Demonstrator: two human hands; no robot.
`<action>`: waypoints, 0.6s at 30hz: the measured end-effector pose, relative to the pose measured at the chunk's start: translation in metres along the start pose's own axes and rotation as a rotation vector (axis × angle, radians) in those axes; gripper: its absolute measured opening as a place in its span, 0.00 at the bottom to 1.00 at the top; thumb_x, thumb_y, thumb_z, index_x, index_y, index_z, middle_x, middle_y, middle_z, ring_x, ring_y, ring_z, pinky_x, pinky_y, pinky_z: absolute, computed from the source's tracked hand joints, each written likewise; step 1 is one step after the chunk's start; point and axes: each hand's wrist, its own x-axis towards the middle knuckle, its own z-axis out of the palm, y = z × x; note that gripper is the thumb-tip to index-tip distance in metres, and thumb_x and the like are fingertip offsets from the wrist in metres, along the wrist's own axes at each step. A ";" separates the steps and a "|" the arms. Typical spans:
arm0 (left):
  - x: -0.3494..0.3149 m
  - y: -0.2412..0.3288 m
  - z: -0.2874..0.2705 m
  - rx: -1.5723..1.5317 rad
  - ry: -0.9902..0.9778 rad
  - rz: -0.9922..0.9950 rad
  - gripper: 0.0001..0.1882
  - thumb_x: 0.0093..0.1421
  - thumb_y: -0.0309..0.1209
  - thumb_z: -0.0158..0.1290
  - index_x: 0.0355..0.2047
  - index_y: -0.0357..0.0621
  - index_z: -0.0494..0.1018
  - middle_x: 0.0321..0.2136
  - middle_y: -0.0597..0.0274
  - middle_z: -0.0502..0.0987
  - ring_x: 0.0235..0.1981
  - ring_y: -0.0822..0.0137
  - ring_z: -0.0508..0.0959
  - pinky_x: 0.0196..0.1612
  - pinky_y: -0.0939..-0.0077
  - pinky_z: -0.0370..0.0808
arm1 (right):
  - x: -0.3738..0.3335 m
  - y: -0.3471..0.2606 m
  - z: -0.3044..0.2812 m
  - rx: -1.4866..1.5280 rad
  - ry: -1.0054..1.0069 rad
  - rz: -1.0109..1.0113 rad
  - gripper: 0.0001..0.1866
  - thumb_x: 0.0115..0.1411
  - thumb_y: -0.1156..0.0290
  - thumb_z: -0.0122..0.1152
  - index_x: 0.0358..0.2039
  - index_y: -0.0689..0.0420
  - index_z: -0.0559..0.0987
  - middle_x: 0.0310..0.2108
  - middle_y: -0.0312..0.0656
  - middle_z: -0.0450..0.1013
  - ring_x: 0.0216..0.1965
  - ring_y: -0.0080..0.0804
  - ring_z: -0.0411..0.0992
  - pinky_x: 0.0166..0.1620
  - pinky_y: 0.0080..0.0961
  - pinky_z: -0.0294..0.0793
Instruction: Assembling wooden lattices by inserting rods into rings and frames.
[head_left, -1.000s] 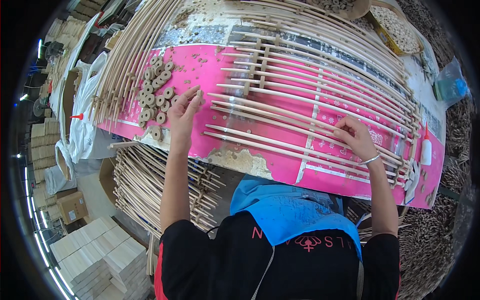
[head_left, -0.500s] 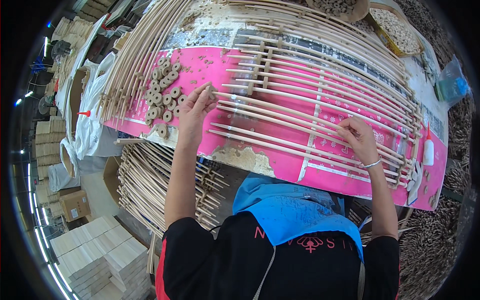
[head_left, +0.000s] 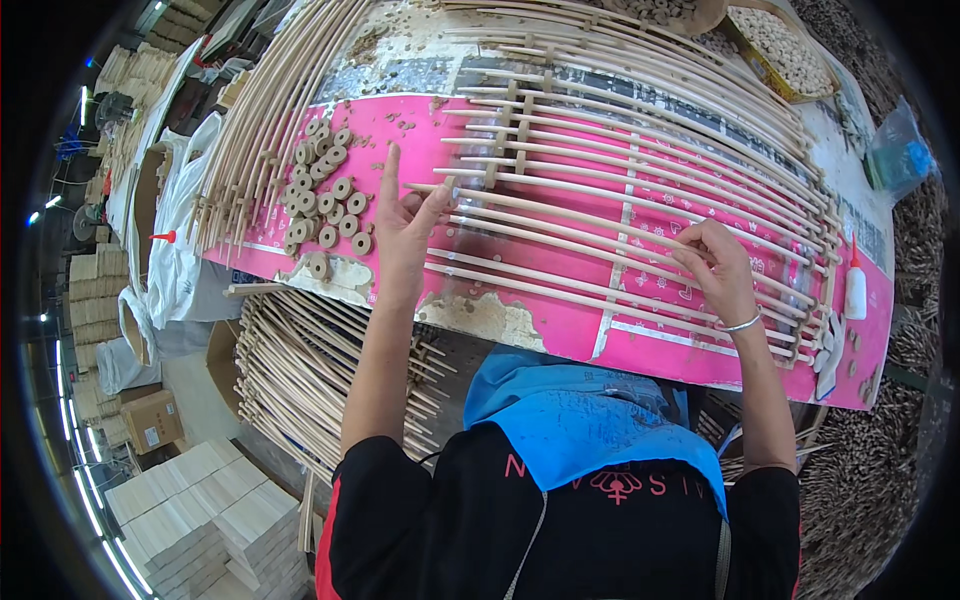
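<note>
Clamping one pale wooden rod (head_left: 540, 207) between thumb and fingertips of the right hand (head_left: 718, 268), right of the frame's centre; covering the exact spot of contact with bent fingers; holding up the left hand (head_left: 406, 222) left of centre, index finger pointing well apart from the thumb, other fingers curled and hard to separate; touching with the thumb tip a small brown disc (head_left: 450, 184) near the rod's left end; cannot tell, through blur and overlap, how fully round the rod; can see just left of that hand, on the pink tabletop (head_left: 430, 135), a heap of ring-shaped discs (head_left: 326, 205), partly hiding one another; at upper right, can see pale pieces (head_left: 785, 50), cut off by the top edge; at far right, a white bottle (head_left: 855, 292) with a red nozzle; at lower left, stacked rods (head_left: 290, 375), partly blocked by the left forearm.
</note>
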 end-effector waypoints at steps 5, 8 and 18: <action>0.002 -0.003 0.005 -0.012 -0.006 0.020 0.47 0.66 0.29 0.62 0.77 0.46 0.44 0.34 0.59 0.82 0.36 0.74 0.81 0.42 0.79 0.78 | 0.002 0.007 -0.003 -0.209 0.013 -0.122 0.11 0.61 0.67 0.69 0.37 0.60 0.81 0.33 0.43 0.77 0.32 0.33 0.77 0.36 0.26 0.78; 0.002 -0.004 0.008 0.005 -0.009 0.025 0.47 0.66 0.29 0.62 0.77 0.46 0.44 0.34 0.60 0.82 0.35 0.75 0.81 0.41 0.80 0.77 | 0.003 -0.003 0.000 -0.085 0.080 -0.040 0.10 0.61 0.67 0.69 0.37 0.60 0.82 0.33 0.42 0.78 0.34 0.33 0.79 0.35 0.27 0.78; 0.000 -0.011 0.013 0.008 -0.019 0.027 0.47 0.65 0.29 0.63 0.77 0.46 0.46 0.34 0.62 0.82 0.33 0.78 0.79 0.36 0.84 0.74 | -0.004 -0.001 0.000 -0.078 -0.022 0.111 0.08 0.63 0.70 0.67 0.37 0.61 0.81 0.28 0.40 0.76 0.30 0.27 0.75 0.33 0.24 0.73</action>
